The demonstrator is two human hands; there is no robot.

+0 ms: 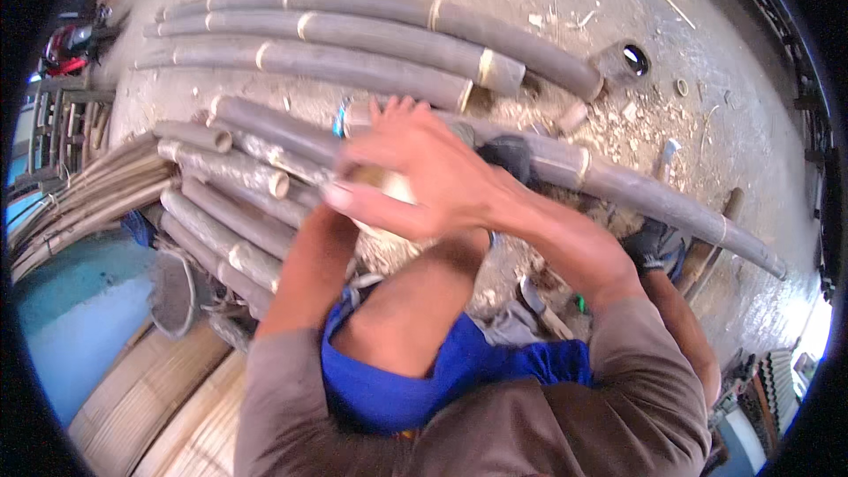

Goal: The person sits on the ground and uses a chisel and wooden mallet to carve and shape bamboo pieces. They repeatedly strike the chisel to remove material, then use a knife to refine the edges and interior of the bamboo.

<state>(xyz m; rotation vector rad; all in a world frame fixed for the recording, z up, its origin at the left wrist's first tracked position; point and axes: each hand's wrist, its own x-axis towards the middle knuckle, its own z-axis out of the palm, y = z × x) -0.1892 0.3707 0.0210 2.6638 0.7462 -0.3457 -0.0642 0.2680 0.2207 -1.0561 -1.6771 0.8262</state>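
The hands are overlapped, the left hidden behind the blurred right hand [420,172], so any grip cannot be told, while the long bamboo pole [645,191] is laid along the floor [751,115] beyond, presumably for support along its length

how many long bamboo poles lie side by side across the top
3: the top bamboo pole, farthest away; the middle bamboo pole, just below it; the lower bamboo pole, below that. None seems hidden.
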